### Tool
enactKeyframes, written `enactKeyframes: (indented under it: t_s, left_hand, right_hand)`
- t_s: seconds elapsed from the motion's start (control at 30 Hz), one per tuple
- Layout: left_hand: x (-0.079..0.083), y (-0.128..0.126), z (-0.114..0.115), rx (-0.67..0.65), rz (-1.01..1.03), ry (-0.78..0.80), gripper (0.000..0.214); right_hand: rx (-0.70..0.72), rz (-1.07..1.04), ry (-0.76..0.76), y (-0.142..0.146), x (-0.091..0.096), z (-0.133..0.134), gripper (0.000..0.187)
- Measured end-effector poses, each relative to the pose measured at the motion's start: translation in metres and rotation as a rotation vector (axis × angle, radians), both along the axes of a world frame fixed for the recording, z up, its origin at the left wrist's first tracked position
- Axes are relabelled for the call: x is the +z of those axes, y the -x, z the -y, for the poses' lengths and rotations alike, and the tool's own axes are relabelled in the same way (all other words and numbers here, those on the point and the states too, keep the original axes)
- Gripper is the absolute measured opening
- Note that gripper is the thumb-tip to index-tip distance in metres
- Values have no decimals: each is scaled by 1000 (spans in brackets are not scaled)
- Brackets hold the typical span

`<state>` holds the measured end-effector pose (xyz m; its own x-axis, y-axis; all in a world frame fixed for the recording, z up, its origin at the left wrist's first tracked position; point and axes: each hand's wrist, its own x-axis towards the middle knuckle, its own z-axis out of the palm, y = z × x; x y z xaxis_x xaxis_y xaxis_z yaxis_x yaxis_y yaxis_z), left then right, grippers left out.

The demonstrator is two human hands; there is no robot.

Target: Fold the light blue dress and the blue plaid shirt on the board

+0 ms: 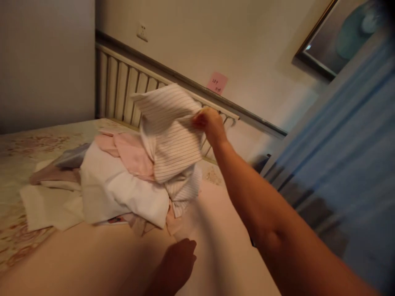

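Observation:
My right hand (211, 123) is closed on a bunched edge of a white striped shirt (175, 144), raised above a heap of clothes. The shirt hangs to the left of my fingers, its lower part over the heap. Beneath and beside it lie a pink garment (132, 154) and a large white garment (114, 189). Low in the view, my left hand (180, 261) is in shadow over a pale flat surface (228, 234). Its fingers are loosely bent and slightly apart, with nothing visible in them, in front of the heap.
More clothes, a cream one (52, 205) and a greyish one (69, 158), lie on the flowered bedspread (46, 142) at left. A slatted radiator (119, 80) runs along the wall behind. A blue curtain (339, 172) hangs at right. A pink note (217, 83) is on the wall.

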<state>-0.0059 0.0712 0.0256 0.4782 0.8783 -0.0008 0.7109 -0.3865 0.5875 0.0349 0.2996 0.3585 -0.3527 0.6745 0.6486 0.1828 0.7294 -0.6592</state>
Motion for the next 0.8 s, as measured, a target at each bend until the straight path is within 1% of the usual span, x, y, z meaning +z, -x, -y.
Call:
enactKeyframes:
  t_s: [0.07,0.13,0.17,0.2,0.27,0.33,0.37,0.47,0.53,0.6,0.7,0.8]
  left_hand:
    - [2,2,3,10,16,22,34]
    - [6,3,6,29,26,40,32]
    - [8,3,7,33,28,47,31]
    - [11,4,8,32,26,51,29]
    - [18,4,9,20,15,65,27]
    - [24,5,9,13,9,83,28]
    - [25,5,9,13,8,93,29]
    - [24,5,7,26,7,106,32]
    - [19,4,5,30,1,102,32]
    - [12,2,3,29,6,79,33]
    - [7,-1,0,9,2,44,34]
    - [9,-3,-4,4,-39,47,35]
  right_hand:
    - [-49,181,-81,32,-36,4,22]
    - [-133,339,-156,43,-76,7,21]
    - [-181,396,-161,41,-96,6,24]
    - [-227,433,-131,37,-115,5,29]
    - [-306,475,-2,24,-147,2,40]
    - [-342,486,131,10,-172,0,47]
    - [-342,486,175,4,-183,0,47]
    - [-347,476,220,-17,-212,8,43]
    - [-411,471,235,-40,-232,20,47]
    - [-516,489,250,-75,-254,37,51]
    - [-690,575,268,-149,-282,76,51]
    - [-897,686,287,-228,-299,127,43]
